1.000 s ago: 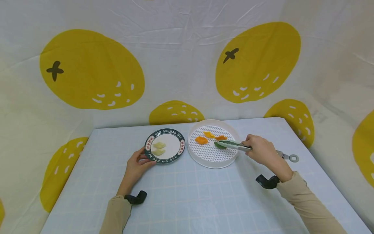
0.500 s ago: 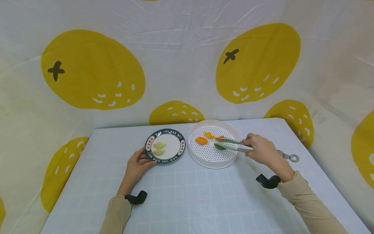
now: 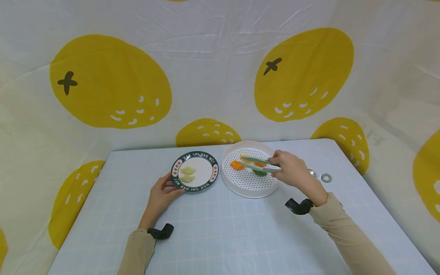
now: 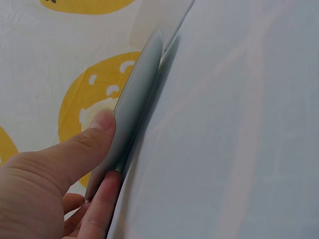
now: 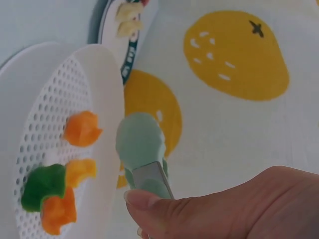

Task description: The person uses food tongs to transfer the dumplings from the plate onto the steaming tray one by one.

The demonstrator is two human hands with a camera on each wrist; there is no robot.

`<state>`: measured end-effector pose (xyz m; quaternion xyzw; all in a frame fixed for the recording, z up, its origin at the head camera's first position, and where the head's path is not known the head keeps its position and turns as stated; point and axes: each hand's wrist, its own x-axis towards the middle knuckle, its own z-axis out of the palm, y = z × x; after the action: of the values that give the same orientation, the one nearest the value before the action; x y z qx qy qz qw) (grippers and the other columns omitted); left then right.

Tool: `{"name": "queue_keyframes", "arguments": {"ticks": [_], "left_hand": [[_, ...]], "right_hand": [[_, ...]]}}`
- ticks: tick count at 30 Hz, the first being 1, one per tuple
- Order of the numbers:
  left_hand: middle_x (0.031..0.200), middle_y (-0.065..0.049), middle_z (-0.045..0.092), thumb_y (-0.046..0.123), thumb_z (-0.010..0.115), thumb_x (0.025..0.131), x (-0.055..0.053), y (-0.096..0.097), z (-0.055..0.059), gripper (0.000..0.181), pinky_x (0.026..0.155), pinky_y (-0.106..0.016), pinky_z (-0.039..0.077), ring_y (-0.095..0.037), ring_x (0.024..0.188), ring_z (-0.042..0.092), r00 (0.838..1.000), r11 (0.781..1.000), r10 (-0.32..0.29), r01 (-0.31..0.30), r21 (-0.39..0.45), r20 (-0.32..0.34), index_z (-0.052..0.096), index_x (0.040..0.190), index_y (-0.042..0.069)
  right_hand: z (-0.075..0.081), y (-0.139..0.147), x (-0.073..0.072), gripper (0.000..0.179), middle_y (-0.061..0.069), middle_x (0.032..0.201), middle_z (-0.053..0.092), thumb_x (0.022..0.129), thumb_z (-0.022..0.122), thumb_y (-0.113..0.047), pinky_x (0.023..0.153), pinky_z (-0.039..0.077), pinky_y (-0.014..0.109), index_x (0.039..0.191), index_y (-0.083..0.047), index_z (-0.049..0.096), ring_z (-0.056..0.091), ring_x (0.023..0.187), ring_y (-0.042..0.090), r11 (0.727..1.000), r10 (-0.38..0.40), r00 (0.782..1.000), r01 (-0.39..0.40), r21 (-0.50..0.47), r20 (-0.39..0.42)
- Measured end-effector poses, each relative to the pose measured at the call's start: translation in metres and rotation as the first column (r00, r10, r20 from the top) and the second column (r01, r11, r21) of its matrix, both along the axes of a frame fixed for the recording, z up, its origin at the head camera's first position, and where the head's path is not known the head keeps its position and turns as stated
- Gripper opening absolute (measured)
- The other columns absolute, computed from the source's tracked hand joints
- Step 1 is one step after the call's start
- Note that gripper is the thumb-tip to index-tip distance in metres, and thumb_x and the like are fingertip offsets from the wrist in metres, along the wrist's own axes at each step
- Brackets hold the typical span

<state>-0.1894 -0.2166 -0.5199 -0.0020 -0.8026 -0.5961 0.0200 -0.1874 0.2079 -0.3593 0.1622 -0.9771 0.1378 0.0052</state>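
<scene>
My left hand [image 3: 161,196] grips the near left rim of a round plate [image 3: 196,189] with a dark green lettered border, thumb on top and fingers beneath in the left wrist view. Two pale dumplings [image 3: 188,170] lie on it. My right hand [image 3: 293,172] holds green-tipped tongs [image 5: 140,142], spread apart with nothing between the tips. They hover over a white perforated steamer tray [image 3: 252,194]. In it sit an orange dumpling [image 5: 81,128], a yellow dumpling [image 5: 79,172], a green dumpling [image 5: 44,188] and another orange dumpling [image 5: 59,211], the last three close together.
Plate and tray stand side by side near the back edge of a table [image 3: 220,236] with a pale blue checked cover. Behind hangs a white cloth [image 3: 213,76] printed with big yellow fruit.
The tongs' tips spread apart at the green dumpling, which stays in the tray. Then my right hand moved left with the tongs, toward the orange and yellow dumplings. My left hand stayed put.
</scene>
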Motion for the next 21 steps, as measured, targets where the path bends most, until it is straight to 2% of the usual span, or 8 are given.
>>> {"name": "queue_keyframes", "arguments": {"ticks": [9, 15, 21], "left_hand": [[0.121, -0.013, 0.054, 0.019, 0.089, 0.074, -0.001, 0.002, 0.001, 0.09, 0.087, -0.02, 0.057, -0.028, 0.105, 0.063, 1.0, 1.0, -0.003, 0.003, 0.014, 0.007, 0.042, 0.15, 0.011], [0.121, -0.013, 0.053, 0.018, 0.089, 0.075, 0.0, 0.002, 0.003, 0.091, 0.087, -0.02, 0.057, -0.028, 0.106, 0.064, 1.0, 1.0, -0.005, 0.005, 0.006, 0.025, 0.04, 0.151, 0.011], [0.121, -0.013, 0.053, 0.017, 0.089, 0.075, 0.0, 0.0, 0.003, 0.091, 0.087, -0.02, 0.057, -0.028, 0.106, 0.063, 0.999, 1.0, 0.0, 0.0, 0.004, 0.033, 0.04, 0.151, 0.011]], "right_hand": [[0.0, -0.05, -0.017, 0.044, 0.009, 0.106, 0.064, 0.077, 0.082, -0.007, 0.063, 0.054, 0.035, 0.119, -0.003, 0.072, 0.058, 0.086, 0.024, 0.997, 0.071, 0.997, -0.072, -0.022, -0.029], [-0.005, -0.087, -0.024, 0.035, 0.008, 0.102, 0.064, 0.078, 0.083, -0.009, 0.059, 0.052, 0.03, 0.113, -0.006, 0.075, 0.057, 0.082, 0.022, 0.988, 0.132, 0.99, -0.135, -0.076, -0.042], [-0.012, -0.124, -0.03, 0.035, 0.006, 0.105, 0.063, 0.079, 0.081, -0.006, 0.061, 0.053, 0.028, 0.114, -0.009, 0.075, 0.056, 0.085, 0.02, 0.983, 0.171, 0.985, -0.173, -0.059, -0.034]]}}
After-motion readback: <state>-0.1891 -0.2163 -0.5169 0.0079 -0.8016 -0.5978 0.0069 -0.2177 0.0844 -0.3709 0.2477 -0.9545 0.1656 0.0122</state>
